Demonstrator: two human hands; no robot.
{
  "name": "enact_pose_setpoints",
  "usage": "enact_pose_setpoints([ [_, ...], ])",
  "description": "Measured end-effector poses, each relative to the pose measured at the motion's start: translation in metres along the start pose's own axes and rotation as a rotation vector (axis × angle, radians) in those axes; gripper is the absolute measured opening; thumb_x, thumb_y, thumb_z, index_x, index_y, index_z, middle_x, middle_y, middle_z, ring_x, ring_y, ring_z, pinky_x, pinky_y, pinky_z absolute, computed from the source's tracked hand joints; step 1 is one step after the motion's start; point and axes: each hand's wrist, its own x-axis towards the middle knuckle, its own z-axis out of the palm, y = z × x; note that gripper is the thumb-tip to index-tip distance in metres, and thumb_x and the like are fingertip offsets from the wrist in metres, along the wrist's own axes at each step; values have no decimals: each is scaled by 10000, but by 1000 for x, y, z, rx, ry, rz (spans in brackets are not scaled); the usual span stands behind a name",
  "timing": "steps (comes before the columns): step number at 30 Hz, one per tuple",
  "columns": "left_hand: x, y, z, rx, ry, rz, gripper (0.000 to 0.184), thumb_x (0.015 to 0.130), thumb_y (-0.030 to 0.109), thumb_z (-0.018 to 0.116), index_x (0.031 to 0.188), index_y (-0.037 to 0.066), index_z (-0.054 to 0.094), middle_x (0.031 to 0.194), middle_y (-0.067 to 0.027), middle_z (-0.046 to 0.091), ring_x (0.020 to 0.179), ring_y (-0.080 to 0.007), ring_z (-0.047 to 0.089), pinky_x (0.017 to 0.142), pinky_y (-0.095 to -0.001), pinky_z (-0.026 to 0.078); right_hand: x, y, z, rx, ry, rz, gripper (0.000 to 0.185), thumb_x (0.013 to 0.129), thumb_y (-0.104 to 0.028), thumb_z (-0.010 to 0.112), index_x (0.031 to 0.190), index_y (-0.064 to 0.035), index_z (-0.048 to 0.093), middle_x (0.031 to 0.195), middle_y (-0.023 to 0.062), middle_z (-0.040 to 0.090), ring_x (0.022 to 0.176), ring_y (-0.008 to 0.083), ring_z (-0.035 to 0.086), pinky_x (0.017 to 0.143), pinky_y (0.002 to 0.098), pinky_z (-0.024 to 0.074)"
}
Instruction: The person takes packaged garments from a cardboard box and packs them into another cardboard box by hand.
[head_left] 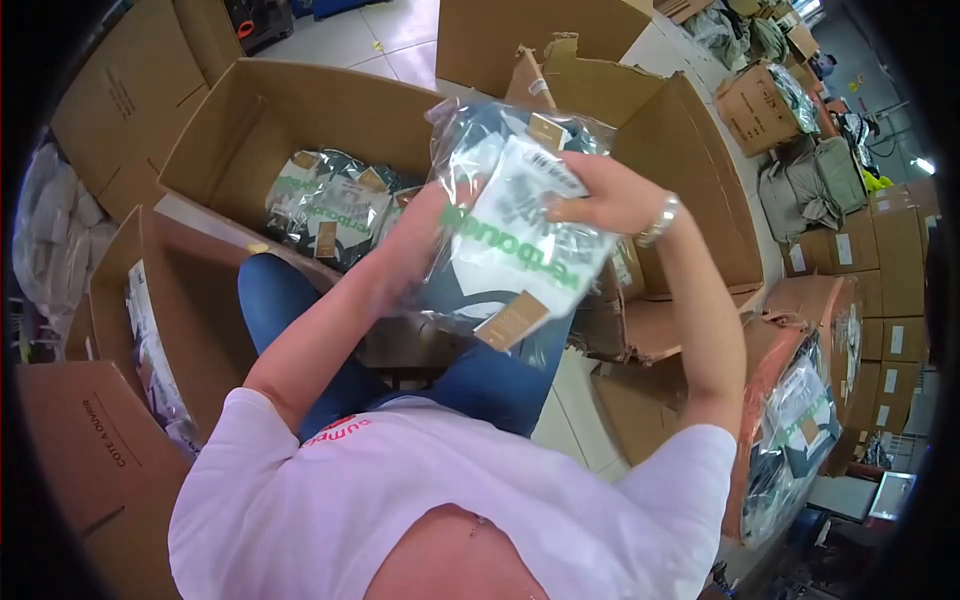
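Held up before me is a clear plastic bag with folded dark and white garments, with green lettering and brown paper tags. My right hand grips its upper right side, thumb on the front over a white barcoded pack. At the left edge my left hand is blurred by motion. It presses against the bag, with its fingertips partly hidden by the plastic. Below and to the left, more bagged garments lie in an open cardboard box.
Another open cardboard box stands on the right, its flaps torn. A carton of bagged garments sits at my lower right. Closed cartons are stacked farther right. A box marked with print is at my left.
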Motion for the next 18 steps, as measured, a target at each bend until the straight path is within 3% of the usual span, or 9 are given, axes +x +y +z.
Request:
enact_pose_setpoints([
  [2,-11,8,-8,-237,86,-60,492,1017,369,449,1359,17,489,1244,-127,622,1104,-230,625,953,-397,503,18,2,20,-107,64,-28,454,810,-201,749,1186,-20,570,1013,188,668,982,335,638,865,391,489],
  [4,-34,35,14,-111,224,-109,570,1039,444,330,1405,20,435,1326,-155,569,1147,-268,605,966,-410,498,24,-8,27,-116,83,-53,449,801,-203,754,1167,-17,573,1016,202,663,974,349,634,848,399,490],
  [6,-38,42,1,-184,-2,-68,573,1049,440,279,1397,16,442,1306,-149,581,1160,-263,599,973,-408,496,35,-19,29,-134,81,-102,444,791,-204,758,1148,-14,575,1019,215,659,966,364,630,830,407,490],
  [8,-39,35,-18,196,-64,69,425,1009,288,503,1338,20,509,1217,-114,628,1073,-214,622,945,-367,497,38,-38,31,-289,124,-95,502,791,-168,771,1220,-20,556,982,166,680,924,327,661,826,390,502],
  [10,-40,35,-20,347,62,219,444,816,125,737,1221,5,600,1105,-81,668,979,-141,630,866,-303,502,44,-67,30,-355,158,-23,508,769,-139,784,1211,-22,563,959,165,683,900,304,678,792,385,511],
  [12,-42,60,-38,286,109,233,421,801,118,741,1187,-1,621,1083,-91,675,959,-143,636,867,-308,506,53,-83,30,-295,296,19,468,757,-104,788,1168,-14,582,941,141,687,852,241,679,755,347,517],
  [14,-32,103,-64,733,144,304,427,786,106,753,1178,-4,624,1077,-93,678,944,-147,642,868,-312,508,66,-99,34,-195,449,-46,395,774,-84,781,1117,-1,604,955,120,674,871,185,650,768,305,508],
  [16,-51,158,-86,766,166,328,426,782,112,759,1169,-7,626,1072,-100,684,928,-168,653,850,-325,523,78,-84,39,-391,1188,-410,283,825,-93,745,1062,3,622,976,99,649,888,178,618,804,293,494],
  [18,-53,197,-147,608,172,178,432,797,98,744,1192,-11,607,1085,-116,686,956,-212,671,864,-356,549,87,-53,59,-256,1316,-343,241,846,-92,722,1045,1,624,986,102,642,900,185,613,822,300,490],
])
